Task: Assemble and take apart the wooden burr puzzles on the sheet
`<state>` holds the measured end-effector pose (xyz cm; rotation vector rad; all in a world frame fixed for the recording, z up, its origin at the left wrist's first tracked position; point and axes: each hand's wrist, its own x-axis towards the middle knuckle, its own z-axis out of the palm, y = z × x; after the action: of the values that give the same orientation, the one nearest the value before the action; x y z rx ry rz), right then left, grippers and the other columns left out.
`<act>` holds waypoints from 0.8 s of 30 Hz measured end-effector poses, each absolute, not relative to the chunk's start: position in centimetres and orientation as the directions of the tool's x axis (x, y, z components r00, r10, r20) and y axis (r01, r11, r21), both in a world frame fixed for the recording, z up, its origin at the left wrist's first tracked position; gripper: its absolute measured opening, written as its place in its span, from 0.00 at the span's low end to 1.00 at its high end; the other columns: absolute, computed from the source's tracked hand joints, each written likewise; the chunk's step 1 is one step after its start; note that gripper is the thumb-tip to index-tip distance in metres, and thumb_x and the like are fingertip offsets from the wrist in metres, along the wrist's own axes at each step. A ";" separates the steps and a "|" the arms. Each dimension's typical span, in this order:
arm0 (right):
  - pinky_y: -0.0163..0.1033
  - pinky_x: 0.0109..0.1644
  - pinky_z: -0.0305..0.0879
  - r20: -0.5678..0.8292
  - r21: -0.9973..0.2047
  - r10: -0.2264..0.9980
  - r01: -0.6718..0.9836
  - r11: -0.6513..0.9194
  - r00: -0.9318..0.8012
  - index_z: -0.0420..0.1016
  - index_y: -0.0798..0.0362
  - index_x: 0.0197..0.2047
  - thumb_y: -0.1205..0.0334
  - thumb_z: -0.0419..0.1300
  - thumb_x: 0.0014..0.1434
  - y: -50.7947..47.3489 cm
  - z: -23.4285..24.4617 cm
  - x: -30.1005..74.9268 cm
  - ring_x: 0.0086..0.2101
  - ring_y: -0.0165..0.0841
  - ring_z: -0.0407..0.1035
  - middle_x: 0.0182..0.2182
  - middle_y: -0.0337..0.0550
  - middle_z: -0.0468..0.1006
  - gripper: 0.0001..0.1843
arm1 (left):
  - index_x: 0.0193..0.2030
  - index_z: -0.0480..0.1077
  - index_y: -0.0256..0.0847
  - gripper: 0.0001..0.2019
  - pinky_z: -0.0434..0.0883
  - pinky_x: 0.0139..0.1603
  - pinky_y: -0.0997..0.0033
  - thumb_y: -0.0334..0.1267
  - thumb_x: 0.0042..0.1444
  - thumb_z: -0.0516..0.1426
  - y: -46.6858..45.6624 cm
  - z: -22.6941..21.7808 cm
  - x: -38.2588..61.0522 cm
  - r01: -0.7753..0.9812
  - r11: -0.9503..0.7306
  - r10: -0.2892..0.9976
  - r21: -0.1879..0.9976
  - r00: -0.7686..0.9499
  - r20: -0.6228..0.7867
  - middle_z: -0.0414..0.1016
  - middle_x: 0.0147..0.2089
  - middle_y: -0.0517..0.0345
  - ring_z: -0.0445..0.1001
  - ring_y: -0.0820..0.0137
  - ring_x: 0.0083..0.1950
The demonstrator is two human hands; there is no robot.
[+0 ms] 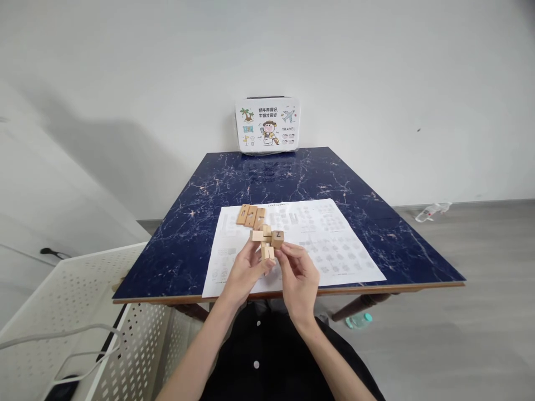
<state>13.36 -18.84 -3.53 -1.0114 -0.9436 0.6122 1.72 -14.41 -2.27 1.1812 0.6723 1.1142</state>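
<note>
The left hand (244,271) and right hand (299,277), fingertips closed, together pinch 1 wooden puzzle cluster (267,239) above the 6 o'clock edge of 1 table (188,234), with 3 loose wooden pieces (251,215) just beyond at 11 o'clock on 1 printed sheet (334,239).

Half-built wooden puzzle cluster (267,240) held in mid-air
Its pale notched bars were interlocked crosswise, one block end bearing a dark mark; the left hand (246,271) and right hand (299,277) pinched it from both sides, while loose wooden pieces (251,215) lay flat just beyond.
</note>
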 end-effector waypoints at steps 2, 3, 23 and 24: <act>0.46 0.50 0.78 0.320 -0.922 0.822 -0.045 0.385 0.471 0.83 0.50 0.43 0.55 0.66 0.67 -18.9 -3.3 13.6 0.45 0.41 0.80 0.45 0.48 0.83 0.08 | 0.65 0.72 0.42 0.34 0.68 0.30 0.75 0.44 0.52 0.73 -14.4 -2.3 1.7 -0.297 -0.022 0.929 0.955 0.347 0.130 0.77 0.57 0.45 0.74 0.66 0.42; 0.46 0.49 0.79 0.283 -0.933 0.844 -0.074 0.353 0.456 0.82 0.50 0.43 0.54 0.67 0.66 -19.0 -3.1 13.8 0.45 0.41 0.80 0.45 0.48 0.84 0.10 | 0.66 0.71 0.43 0.35 0.70 0.31 0.74 0.42 0.52 0.73 -14.5 -2.3 1.6 -0.282 -0.030 0.929 0.959 0.346 0.131 0.77 0.58 0.45 0.75 0.65 0.43; 0.51 0.60 0.74 -0.033 -0.920 0.972 -0.387 0.060 0.231 0.78 0.49 0.50 0.46 0.74 0.58 -19.8 -1.0 16.9 0.56 0.46 0.77 0.54 0.50 0.83 0.22 | 0.67 0.65 0.43 0.27 0.75 0.36 0.68 0.52 0.67 0.61 -15.9 -1.2 1.9 -0.116 -0.172 0.915 0.978 0.349 0.202 0.80 0.46 0.51 0.76 0.70 0.32; 0.50 0.59 0.74 -0.020 -0.925 0.969 -0.373 0.075 0.245 0.78 0.49 0.50 0.47 0.74 0.57 -19.9 -1.0 16.8 0.57 0.47 0.76 0.55 0.50 0.82 0.22 | 0.66 0.66 0.42 0.26 0.74 0.33 0.69 0.54 0.69 0.58 -15.9 -1.1 2.0 -0.119 -0.177 0.924 0.977 0.323 0.206 0.80 0.44 0.52 0.74 0.71 0.29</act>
<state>16.78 -19.90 -0.96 -1.0095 -0.7617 1.1686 1.98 -15.92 -1.09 1.4251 0.7925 1.1277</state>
